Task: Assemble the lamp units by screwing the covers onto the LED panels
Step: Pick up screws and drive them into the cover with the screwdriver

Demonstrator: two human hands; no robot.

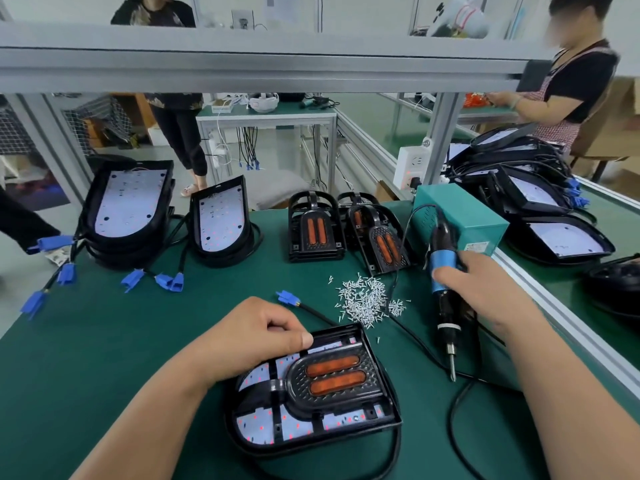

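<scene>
Your left hand [256, 336], fingers curled, steadies the cover [332, 379] on its LED panel [263, 422] at the worktop's [138, 341] near edge; whether it pinches a screw I cannot tell. Your right hand [485, 289] grips the screwdriver [445, 306] bit-down alongside, ready for driving, with the screws [367, 299] close behind.

Bright, even light from above, only soft shadows on the green tabletop [121, 341]. Wide lens bows the aluminium rail [277, 64] up top; corners go smeary, middle's sharp.
</scene>
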